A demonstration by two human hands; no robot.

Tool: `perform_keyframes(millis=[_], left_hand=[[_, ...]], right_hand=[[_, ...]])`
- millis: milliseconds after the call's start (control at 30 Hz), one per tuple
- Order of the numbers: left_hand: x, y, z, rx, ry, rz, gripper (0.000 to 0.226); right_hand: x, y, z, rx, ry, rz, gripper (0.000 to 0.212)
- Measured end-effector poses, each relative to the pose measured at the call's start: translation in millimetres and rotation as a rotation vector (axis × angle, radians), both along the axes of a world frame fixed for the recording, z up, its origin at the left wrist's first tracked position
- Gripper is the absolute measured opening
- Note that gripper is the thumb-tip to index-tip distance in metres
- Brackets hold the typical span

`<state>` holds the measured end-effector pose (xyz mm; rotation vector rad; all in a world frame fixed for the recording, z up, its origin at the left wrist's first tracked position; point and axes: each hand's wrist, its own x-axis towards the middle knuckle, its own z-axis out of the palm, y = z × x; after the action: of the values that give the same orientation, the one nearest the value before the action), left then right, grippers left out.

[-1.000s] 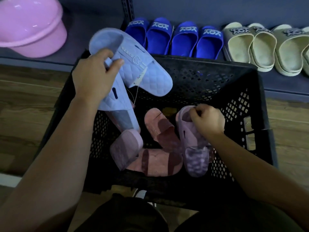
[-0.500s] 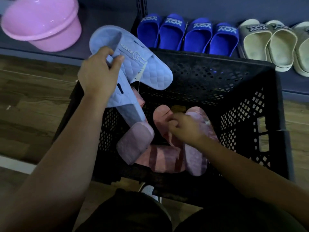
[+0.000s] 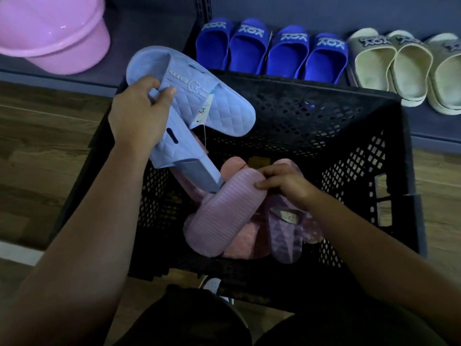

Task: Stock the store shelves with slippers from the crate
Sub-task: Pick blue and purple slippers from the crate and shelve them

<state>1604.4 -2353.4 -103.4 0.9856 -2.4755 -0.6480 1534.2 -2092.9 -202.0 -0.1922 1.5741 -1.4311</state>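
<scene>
Blue slipper pair gripped by left hand; right hand pinches pink slipper.

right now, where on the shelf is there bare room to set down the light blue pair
Bare shelf lies between the pink basin and the upright post. Right of the post it is crowded: royal blue slippers and cream slippers sit side by side. The left hand holds the light blue pair.

**Both arms reach to the crate**

The left hand is held above the crate's left rim, fingers and thumb curled round the blue slippers. The right hand is low inside the crate, fingertips pinching the pink slipper.
</scene>
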Motion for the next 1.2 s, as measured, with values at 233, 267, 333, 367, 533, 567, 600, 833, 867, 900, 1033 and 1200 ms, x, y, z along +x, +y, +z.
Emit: perform_keyframes(millis=[233, 267, 333, 367, 533, 567, 600, 833, 867, 900, 1033, 1200], left_hand=[[0.9, -2.6, 2.3, -0.155, -0.027, -0.049, 0.034], [1.2, -2.7, 2.2, -0.192, -0.054, -0.074, 0.033], [1.1, -1.7, -0.1, -0.222, -0.104, -0.134, 0.03], [1.0, -0.9, -2.8, -0.228, -0.135, -0.165, 0.029], [5.1, 13.1, -25.8, -0.172, -0.263, -0.25, 0.028], [6.7, 15.8, -31.6, -0.161, -0.28, -0.261, 0.028], [8.2, 17.3, -37.1, -0.164, -0.297, -0.275, 0.028], [13.0, 10.1, -55.6, -0.196, -0.379, -0.248, 0.033], [13.0, 9.0, -57.7, -0.195, -0.393, -0.242, 0.034], [12.9, 7.8, -59.9, -0.191, -0.403, -0.238, 0.035], [14.0, 4.0, -67.1, -0.144, -0.392, -0.229, 0.035], [12.2, 3.0, -71.5, -0.179, -0.424, -0.208, 0.036]], right_hand=[[-31.2, 16.3, 0.1, -0.072, 0.054, -0.457, 0.013], [-37.2, 18.3, 1.2, -0.107, 0.083, -0.569, 0.021], [-47.8, 23.1, 8.5, -0.237, 0.159, -0.722, 0.027], [-50.8, 24.2, 13.7, -0.319, 0.204, -0.739, 0.026], [-43.2, 24.1, 34.7, -0.419, 0.207, -0.434, 0.013], [-39.4, 24.0, 36.9, -0.384, 0.153, -0.287, 0.012], [-35.5, 23.4, 38.0, -0.344, 0.103, -0.148, 0.021], [-40.6, 23.6, 52.6, -0.493, 0.19, -0.287, 0.04], [-42.8, 28.5, 57.5, -0.539, 0.213, -0.294, 0.035], [-43.3, 32.8, 61.5, -0.561, 0.25, -0.279, 0.031], [-29.8, 36.0, 64.7, -0.448, 0.363, -0.157, 0.049], [-30.0, 25.5, 85.6, -0.461, 0.603, -0.208, 0.039]])
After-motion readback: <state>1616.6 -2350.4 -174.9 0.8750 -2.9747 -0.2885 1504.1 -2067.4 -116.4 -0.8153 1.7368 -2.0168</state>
